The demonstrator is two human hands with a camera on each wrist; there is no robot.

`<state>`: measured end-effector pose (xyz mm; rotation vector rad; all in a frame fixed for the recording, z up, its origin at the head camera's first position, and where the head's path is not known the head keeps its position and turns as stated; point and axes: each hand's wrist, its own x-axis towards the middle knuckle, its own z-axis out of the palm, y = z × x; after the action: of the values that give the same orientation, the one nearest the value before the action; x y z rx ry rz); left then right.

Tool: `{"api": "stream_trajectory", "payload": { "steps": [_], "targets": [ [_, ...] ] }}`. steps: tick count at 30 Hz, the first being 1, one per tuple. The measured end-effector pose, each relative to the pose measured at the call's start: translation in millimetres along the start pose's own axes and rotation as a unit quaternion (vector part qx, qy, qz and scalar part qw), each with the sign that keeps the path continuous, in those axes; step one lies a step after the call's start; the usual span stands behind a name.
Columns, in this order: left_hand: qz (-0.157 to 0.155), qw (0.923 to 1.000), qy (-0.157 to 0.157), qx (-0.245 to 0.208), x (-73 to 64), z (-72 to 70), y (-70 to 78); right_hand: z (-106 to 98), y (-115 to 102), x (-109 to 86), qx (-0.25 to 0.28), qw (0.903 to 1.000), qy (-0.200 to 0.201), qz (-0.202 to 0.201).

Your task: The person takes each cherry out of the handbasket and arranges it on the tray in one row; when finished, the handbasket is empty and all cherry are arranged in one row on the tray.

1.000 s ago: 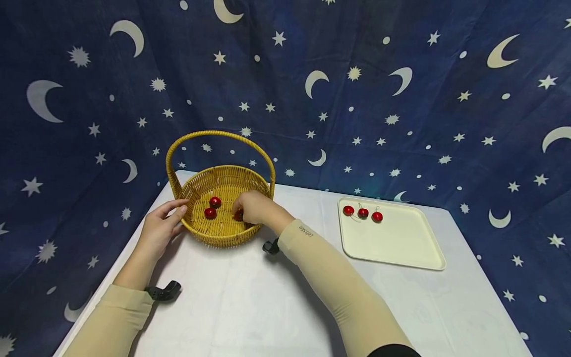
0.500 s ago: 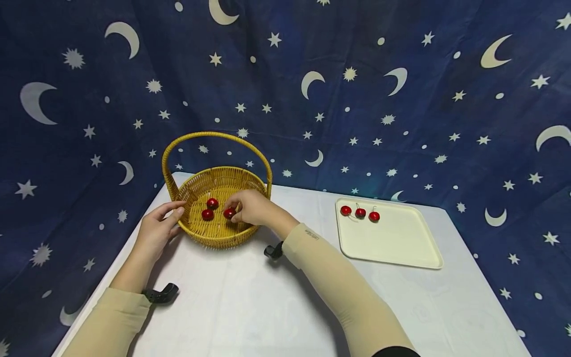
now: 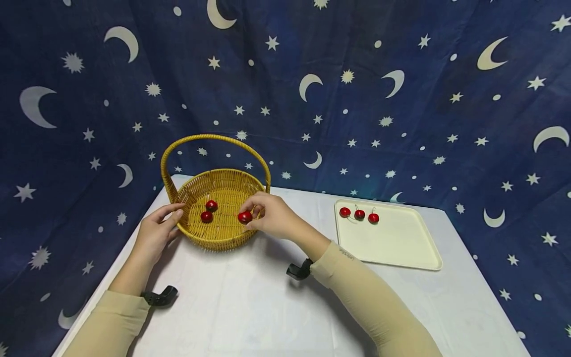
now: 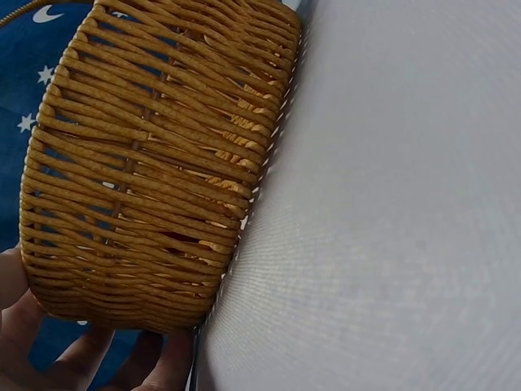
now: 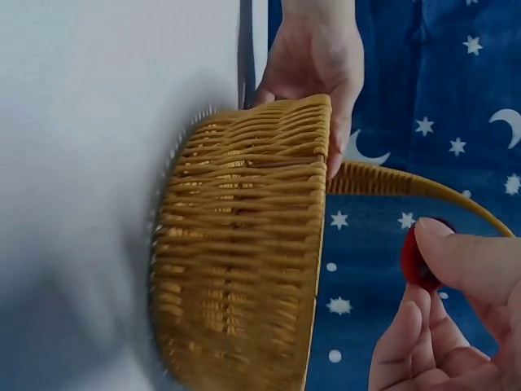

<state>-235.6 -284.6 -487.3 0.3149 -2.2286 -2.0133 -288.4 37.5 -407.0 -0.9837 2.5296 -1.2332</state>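
A cherry (image 3: 245, 217) is pinched between the thumb and fingers of the right hand (image 3: 272, 216), while the left side of the basket (image 3: 219, 244) is held at its rim by the left hand (image 3: 153, 233). The held cherry is seen over the near right part of the basket's opening, and in the right wrist view it is shown above rim level; it is round, so no clear long axis is offered. Well apart from it, nearer the left hand, two cherries (image 3: 208, 211) are set close together on the basket floor. The tray (image 3: 401, 248) is placed to the right, with the right hand the nearer one, and three stemmed cherries (image 3: 359, 214) are lined up along its far left part. Both are borne by a white cloth (image 3: 241, 297), backed by a starry curtain (image 3: 285, 64). No stem can be made out on the held cherry; it may be covered by the fingers. The basket's floor is hidden from both wrist views by the woven wall, and the handle is cut off there.
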Motion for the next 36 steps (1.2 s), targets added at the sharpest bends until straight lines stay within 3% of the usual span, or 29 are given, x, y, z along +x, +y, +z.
{"api": "stream_trajectory", "payload": {
  "steps": [4, 11, 17, 22, 25, 29, 36],
  "targets": [
    [-0.003, 1.0, -0.004, -0.004, 2.0, -0.1, -1.5, -13, 14, -28.5, 0.02, 0.9991, 0.037, 0.004],
    [-0.001, 0.9999, -0.016, -0.003, 4.4, 0.4, -2.9, -43, 57, -88.8, -0.023, 0.9932, 0.096, 0.062],
    [-0.002, 0.9999, -0.013, -0.005, 3.2, -1.5, -3.6, -76, 102, -140.6, -0.053, 0.9829, 0.128, 0.121],
    [0.002, 0.9999, -0.012, -0.002, 2.1, -1.0, -3.5, -114, 141, -174.9, -0.109, 0.9693, 0.158, 0.153],
    [0.003, 0.9999, -0.011, -0.005, 2.2, -0.6, -3.2, -137, 162, -188.4, -0.141, 0.9585, 0.178, 0.172],
    [0.0, 0.9999, -0.007, -0.01, 2.2, 0.0, -2.6, -164, 184, -198.4, -0.141, 0.9438, 0.201, 0.222],
    [0.003, 0.9996, -0.008, -0.029, 1.9, -1.6, -2.9, -185, 217, -196.4, -0.131, 0.9289, 0.22, 0.268]
  ]
}}
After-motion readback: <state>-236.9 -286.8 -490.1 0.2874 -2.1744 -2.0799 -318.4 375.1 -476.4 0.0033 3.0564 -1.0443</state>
